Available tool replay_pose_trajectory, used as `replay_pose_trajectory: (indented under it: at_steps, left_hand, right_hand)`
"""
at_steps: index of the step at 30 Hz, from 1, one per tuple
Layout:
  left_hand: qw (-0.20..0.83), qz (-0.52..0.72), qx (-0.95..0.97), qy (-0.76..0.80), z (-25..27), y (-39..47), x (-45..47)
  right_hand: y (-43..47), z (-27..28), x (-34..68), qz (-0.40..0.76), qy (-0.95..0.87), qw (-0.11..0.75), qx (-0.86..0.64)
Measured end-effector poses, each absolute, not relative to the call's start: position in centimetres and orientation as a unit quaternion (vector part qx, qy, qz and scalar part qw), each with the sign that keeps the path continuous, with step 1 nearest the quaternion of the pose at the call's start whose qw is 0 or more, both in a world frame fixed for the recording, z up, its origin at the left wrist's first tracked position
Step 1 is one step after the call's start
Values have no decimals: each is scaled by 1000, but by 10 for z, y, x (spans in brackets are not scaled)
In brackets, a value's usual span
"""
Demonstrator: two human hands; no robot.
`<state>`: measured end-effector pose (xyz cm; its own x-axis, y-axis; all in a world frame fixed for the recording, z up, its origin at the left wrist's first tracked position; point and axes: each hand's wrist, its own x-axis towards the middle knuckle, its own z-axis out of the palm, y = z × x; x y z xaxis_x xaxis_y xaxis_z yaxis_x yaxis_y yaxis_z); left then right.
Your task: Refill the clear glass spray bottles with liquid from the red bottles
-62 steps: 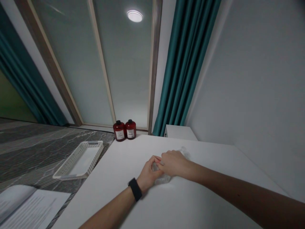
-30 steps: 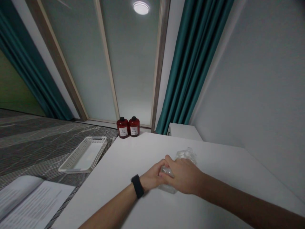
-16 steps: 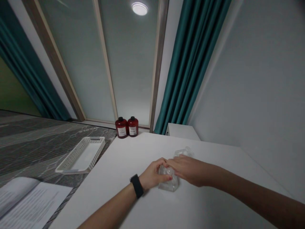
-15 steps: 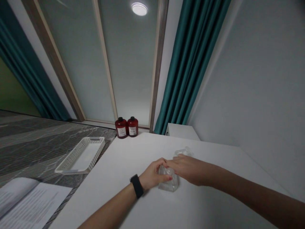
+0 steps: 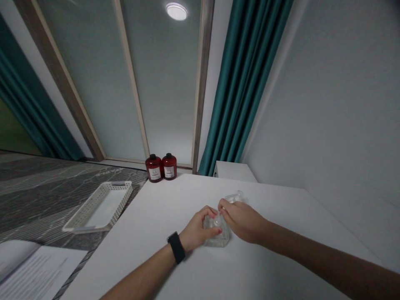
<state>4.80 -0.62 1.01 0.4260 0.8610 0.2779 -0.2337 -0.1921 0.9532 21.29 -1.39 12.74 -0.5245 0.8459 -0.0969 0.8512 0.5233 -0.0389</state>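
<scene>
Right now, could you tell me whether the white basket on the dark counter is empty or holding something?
Empty: the white basket shows only its bare white floor, nothing inside.

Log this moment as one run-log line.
left hand: grips clear container | right hand: pinches its top | surface: white table | nearby: second clear container, white basket, two red bottles

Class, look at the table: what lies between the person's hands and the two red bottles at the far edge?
Nothing: in the head view, bare white table runs from the left hand and right hand, both on a clear container, to the red bottles.
</scene>
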Motion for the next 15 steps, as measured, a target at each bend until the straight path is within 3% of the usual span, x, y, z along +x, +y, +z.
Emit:
replay_pose_trajectory:
  at_steps: [3, 7, 15]
  left_hand:
    - [558, 480, 618, 276, 15, -10, 51]
    - [544, 480, 625, 288, 19, -11, 52]
    - [551, 459, 652, 248, 17, -5, 49]
  right_hand:
    - [-26, 123, 199, -57, 856, 1, 513]
    - [-24, 121, 190, -34, 872, 32, 487]
    - [-16, 136, 202, 57, 962, 87, 252]
